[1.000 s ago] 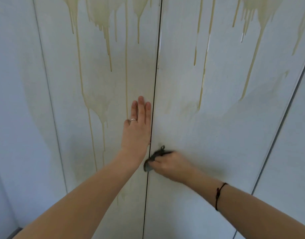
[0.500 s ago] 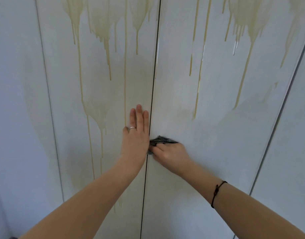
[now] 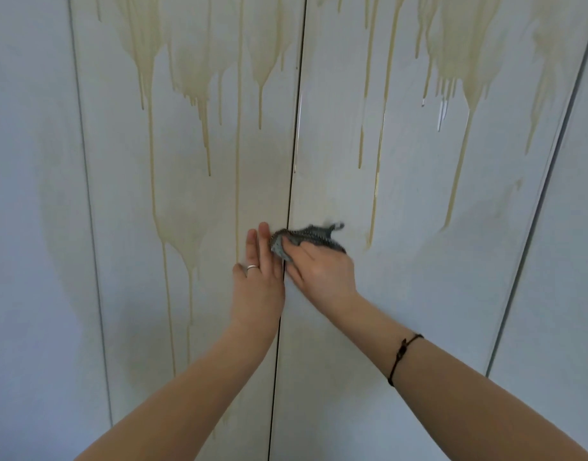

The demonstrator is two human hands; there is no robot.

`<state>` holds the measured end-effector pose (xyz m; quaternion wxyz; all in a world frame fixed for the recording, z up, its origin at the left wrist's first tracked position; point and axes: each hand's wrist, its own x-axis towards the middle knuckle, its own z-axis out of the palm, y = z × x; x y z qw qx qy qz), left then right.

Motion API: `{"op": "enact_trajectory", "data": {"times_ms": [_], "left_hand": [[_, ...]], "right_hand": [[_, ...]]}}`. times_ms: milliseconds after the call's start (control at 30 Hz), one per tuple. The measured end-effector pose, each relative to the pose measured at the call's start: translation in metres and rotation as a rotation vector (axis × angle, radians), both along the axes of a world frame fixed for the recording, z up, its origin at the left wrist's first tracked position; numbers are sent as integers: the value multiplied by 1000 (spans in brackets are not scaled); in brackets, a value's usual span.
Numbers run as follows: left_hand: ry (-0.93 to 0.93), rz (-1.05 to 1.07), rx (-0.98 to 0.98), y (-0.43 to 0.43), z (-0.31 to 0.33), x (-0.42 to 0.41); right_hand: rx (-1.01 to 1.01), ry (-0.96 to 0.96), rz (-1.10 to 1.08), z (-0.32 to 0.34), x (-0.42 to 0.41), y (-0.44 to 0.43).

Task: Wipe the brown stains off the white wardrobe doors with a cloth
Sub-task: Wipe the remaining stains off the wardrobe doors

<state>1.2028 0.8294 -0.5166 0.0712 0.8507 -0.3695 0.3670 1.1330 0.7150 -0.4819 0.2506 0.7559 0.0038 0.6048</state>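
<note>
Gripping a grey cloth (image 3: 306, 239) against the right door (image 3: 419, 294) beside the centre seam (image 3: 294, 144), the right hand (image 3: 322, 272) lay below brown drips (image 3: 373, 207), while the left hand (image 3: 257, 287) rested flat, fingers straight, on the left door (image 3: 212, 327).
</note>
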Motion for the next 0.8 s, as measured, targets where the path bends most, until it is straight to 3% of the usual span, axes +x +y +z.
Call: {"op": "enact_trajectory", "data": {"times_ms": [100, 233, 367, 467, 667, 800], "left_hand": [[-2, 14, 10, 0, -1, 1], [18, 14, 17, 0, 2, -2], [14, 23, 9, 0, 0, -1], [9, 38, 21, 0, 0, 0], [11, 51, 49, 1, 0, -2], [31, 40, 42, -1, 1, -3]], "right_hand": [[-57, 68, -37, -11, -10, -4], [-212, 126, -106, 49, -14, -8], [-120, -26, -147, 133, -2, 0], [-37, -108, -94, 159, 8, 4], [28, -197, -53, 110, 18, 5], [-63, -88, -13, 37, 11, -1]]}}
